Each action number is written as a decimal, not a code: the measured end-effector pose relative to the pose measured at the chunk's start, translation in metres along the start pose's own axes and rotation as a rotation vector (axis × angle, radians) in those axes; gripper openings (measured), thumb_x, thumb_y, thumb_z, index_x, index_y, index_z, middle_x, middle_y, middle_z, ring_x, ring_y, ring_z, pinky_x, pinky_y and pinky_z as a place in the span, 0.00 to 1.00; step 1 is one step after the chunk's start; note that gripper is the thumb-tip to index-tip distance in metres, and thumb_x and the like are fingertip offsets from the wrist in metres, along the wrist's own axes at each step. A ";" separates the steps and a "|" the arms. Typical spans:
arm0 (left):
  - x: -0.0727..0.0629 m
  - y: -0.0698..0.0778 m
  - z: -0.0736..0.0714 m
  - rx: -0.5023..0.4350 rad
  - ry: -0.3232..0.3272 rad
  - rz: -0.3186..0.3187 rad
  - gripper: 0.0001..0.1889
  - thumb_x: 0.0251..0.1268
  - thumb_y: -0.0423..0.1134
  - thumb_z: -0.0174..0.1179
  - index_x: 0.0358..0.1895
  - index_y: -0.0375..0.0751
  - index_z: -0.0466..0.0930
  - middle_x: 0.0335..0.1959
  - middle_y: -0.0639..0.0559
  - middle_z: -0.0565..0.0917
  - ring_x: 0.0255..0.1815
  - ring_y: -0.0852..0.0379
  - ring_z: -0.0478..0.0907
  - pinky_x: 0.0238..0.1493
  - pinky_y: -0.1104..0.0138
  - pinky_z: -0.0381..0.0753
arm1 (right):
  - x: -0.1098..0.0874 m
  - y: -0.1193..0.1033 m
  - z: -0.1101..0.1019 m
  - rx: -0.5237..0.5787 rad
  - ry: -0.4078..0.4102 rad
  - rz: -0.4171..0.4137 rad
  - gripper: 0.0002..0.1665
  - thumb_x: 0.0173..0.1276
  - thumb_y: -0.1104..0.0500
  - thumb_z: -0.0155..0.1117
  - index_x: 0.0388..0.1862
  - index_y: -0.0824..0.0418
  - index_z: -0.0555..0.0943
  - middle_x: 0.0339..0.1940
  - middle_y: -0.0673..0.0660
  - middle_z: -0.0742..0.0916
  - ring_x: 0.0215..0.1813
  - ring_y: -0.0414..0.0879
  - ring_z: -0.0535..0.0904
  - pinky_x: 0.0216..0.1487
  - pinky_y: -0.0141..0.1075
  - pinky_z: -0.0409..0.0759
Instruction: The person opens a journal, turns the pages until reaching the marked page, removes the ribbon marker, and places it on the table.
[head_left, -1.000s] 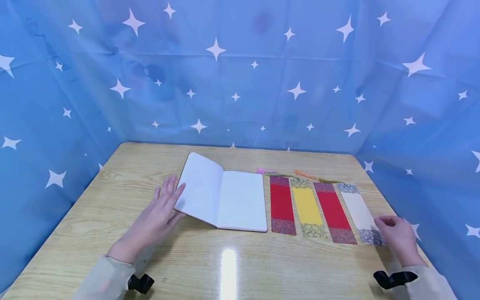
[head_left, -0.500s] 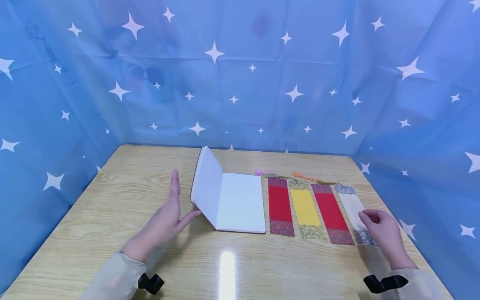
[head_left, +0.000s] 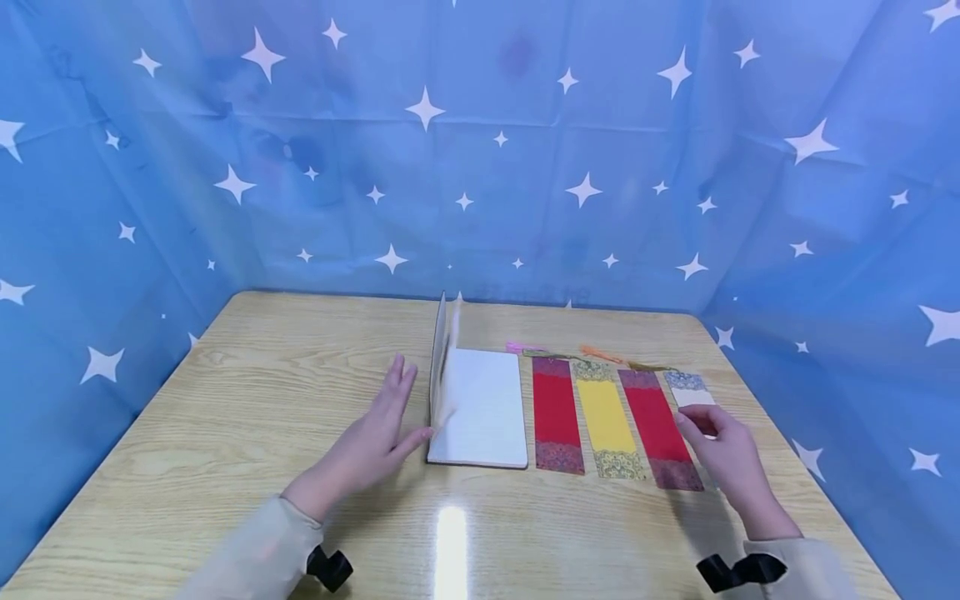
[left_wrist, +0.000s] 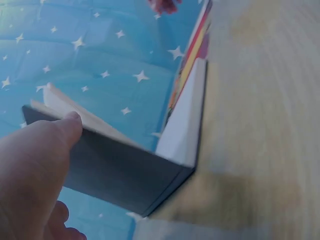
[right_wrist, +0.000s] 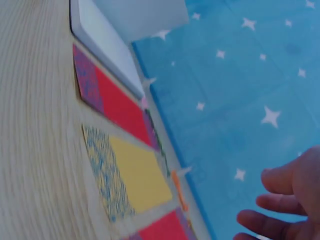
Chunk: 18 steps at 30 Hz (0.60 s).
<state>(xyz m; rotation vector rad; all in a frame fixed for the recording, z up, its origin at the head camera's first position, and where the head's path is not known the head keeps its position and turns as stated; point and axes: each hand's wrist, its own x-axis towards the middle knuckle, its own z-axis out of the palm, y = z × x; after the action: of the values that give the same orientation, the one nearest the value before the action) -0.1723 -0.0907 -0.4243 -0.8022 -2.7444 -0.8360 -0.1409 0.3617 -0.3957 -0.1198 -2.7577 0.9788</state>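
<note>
A dark-covered notebook (head_left: pixel 483 408) lies on the table, its cover and some leaves raised nearly upright along the left side. My left hand (head_left: pixel 367 454) is at the outside of this cover (left_wrist: pixel 115 165), fingers extended. In the left wrist view the thumb (left_wrist: pixel 70 125) touches the cover's edge. My right hand (head_left: pixel 723 454) hovers over the white bookmark (head_left: pixel 686 385), hiding most of it. Its fingers are loosely bent around nothing, as the right wrist view shows.
Right of the notebook lie a red bookmark (head_left: pixel 557 408), a yellow bookmark (head_left: pixel 609 417) and another red bookmark (head_left: pixel 660 425), with tassels at their far ends. A blue star-patterned curtain (head_left: pixel 480 225) surrounds the wooden table (head_left: pixel 225 425).
The notebook's cover has swung up from leaning left to nearly upright. My left hand has followed it rightward. My right hand has moved left over the white bookmark.
</note>
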 end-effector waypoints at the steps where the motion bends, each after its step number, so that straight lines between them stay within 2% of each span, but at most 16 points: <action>1: 0.000 0.002 0.003 0.002 -0.006 0.018 0.42 0.69 0.59 0.44 0.74 0.42 0.33 0.74 0.46 0.28 0.73 0.45 0.37 0.64 0.49 0.55 | 0.000 -0.002 0.002 0.013 -0.004 -0.004 0.24 0.71 0.49 0.53 0.52 0.68 0.75 0.44 0.64 0.80 0.43 0.51 0.74 0.34 0.25 0.73; 5: 0.000 0.008 0.014 0.015 -0.064 0.063 0.41 0.70 0.55 0.46 0.74 0.38 0.37 0.74 0.43 0.33 0.73 0.45 0.34 0.66 0.48 0.51 | -0.001 -0.011 0.009 0.029 -0.013 -0.027 0.25 0.70 0.47 0.54 0.53 0.67 0.75 0.46 0.63 0.80 0.46 0.53 0.75 0.36 0.22 0.73; 8: 0.000 0.011 0.020 0.044 -0.110 0.086 0.40 0.70 0.56 0.45 0.74 0.38 0.40 0.74 0.43 0.37 0.73 0.45 0.35 0.66 0.48 0.51 | -0.002 -0.018 0.014 0.031 -0.011 -0.054 0.24 0.70 0.47 0.55 0.52 0.66 0.75 0.45 0.62 0.80 0.46 0.52 0.75 0.38 0.22 0.72; 14: -0.001 0.012 0.031 0.096 -0.173 0.149 0.35 0.70 0.56 0.46 0.71 0.37 0.53 0.72 0.39 0.52 0.72 0.41 0.44 0.65 0.45 0.54 | -0.003 -0.031 0.023 0.057 -0.026 -0.070 0.21 0.70 0.49 0.55 0.51 0.65 0.76 0.43 0.60 0.81 0.43 0.49 0.75 0.38 0.27 0.74; 18: -0.002 0.011 0.036 0.116 -0.226 0.171 0.34 0.70 0.57 0.45 0.71 0.37 0.56 0.71 0.39 0.56 0.71 0.39 0.48 0.64 0.44 0.54 | -0.002 -0.037 0.028 0.066 -0.042 -0.069 0.21 0.70 0.49 0.54 0.51 0.65 0.76 0.43 0.59 0.82 0.43 0.49 0.76 0.39 0.32 0.76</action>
<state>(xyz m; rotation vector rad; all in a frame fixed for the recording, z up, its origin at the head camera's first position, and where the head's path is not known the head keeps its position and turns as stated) -0.1648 -0.0633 -0.4495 -1.1512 -2.8297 -0.5789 -0.1454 0.3150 -0.3940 0.0069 -2.7432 1.0651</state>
